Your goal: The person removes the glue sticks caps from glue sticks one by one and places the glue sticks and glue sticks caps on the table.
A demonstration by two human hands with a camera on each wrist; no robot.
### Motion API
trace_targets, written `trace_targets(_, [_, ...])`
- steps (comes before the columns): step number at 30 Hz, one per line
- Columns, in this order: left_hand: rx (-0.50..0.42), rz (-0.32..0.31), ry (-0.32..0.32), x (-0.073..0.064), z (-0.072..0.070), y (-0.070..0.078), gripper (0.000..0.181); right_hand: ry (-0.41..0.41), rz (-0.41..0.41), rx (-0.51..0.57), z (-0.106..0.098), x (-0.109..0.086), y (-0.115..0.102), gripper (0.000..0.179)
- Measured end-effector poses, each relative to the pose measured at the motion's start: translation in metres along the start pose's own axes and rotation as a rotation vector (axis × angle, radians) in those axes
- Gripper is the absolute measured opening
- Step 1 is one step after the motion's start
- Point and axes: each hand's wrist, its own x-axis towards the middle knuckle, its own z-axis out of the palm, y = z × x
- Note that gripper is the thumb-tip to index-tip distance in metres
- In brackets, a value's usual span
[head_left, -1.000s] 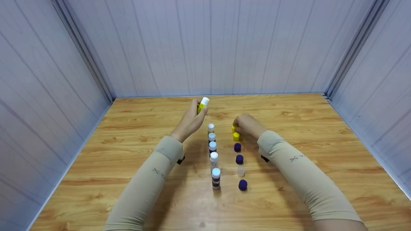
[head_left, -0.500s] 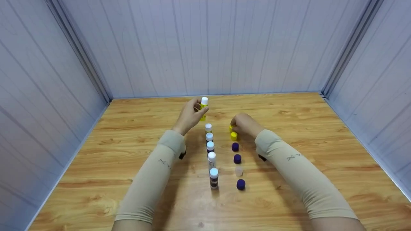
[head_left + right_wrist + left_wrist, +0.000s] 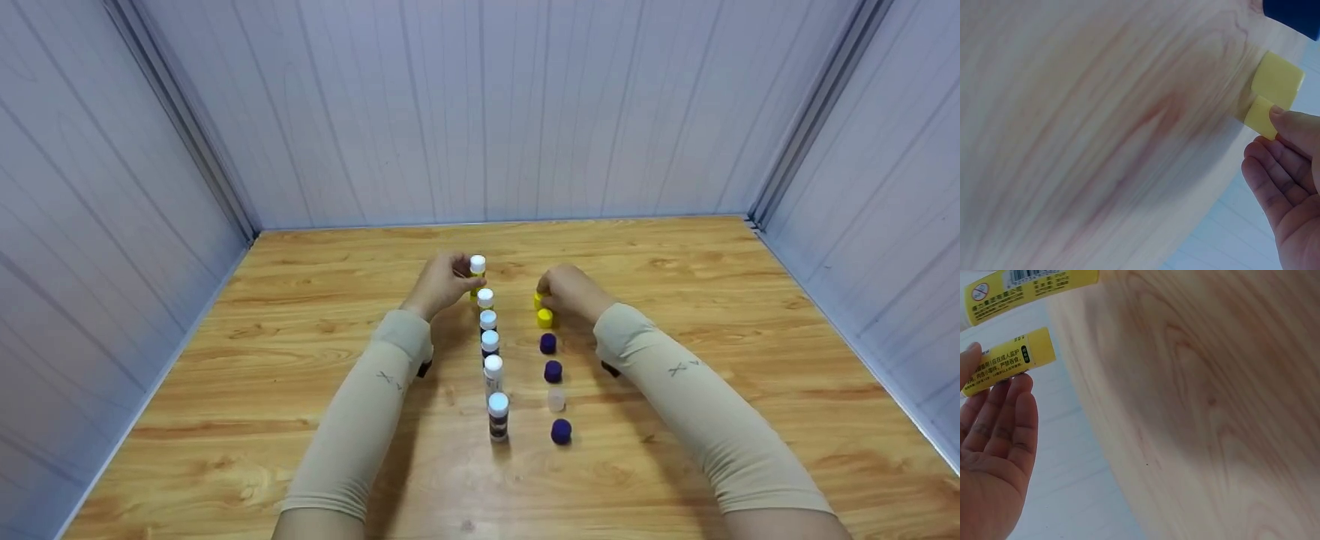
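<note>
My left hand (image 3: 441, 286) pinches an uncapped yellow glue stick (image 3: 1008, 363) upright between thumb and fingers. It is at the far end of a row of several uncapped glue sticks (image 3: 499, 416), white tops up. Whether its base touches the table cannot be told. Another yellow glue stick (image 3: 1027, 292) stands just nearer in the row. To the right, my right hand (image 3: 577, 292) pinches a small yellow cap (image 3: 1260, 117) at the far end of the cap row. A second yellow cap (image 3: 1278, 81) sits close beside it.
Nearer along the cap row sit dark purple caps (image 3: 561, 432) and a translucent cap (image 3: 556, 400). Both rows run front to back on the wooden table (image 3: 315, 345). Pale panel walls (image 3: 480, 112) enclose its back and sides.
My left hand has lowered the yellow glue stick towards the table and turned it from tilted to upright, in line with the row. The right hand keeps its place at the cap.
</note>
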Motion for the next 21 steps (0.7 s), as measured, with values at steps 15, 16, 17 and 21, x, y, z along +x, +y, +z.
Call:
trace_targets(15, [0.071, 0.047, -0.095, 0.001, 0.009, -0.011, 0.02, -0.012, -0.002, -0.024, 0.0, 0.001, 0.001, 0.02])
trace_targets(16, [0.066, 0.043, -0.1, 0.001, 0.009, -0.012, 0.02, -0.014, 0.001, -0.022, 0.0, 0.001, 0.001, 0.019])
trace_targets(17, [0.062, 0.04, -0.103, 0.001, 0.01, -0.012, 0.022, -0.016, 0.004, -0.019, 0.0, 0.001, 0.001, 0.019])
trace_targets(21, [0.058, 0.039, -0.119, 0.001, 0.011, -0.012, 0.023, -0.021, 0.01, -0.017, 0.0, 0.0, 0.001, 0.018])
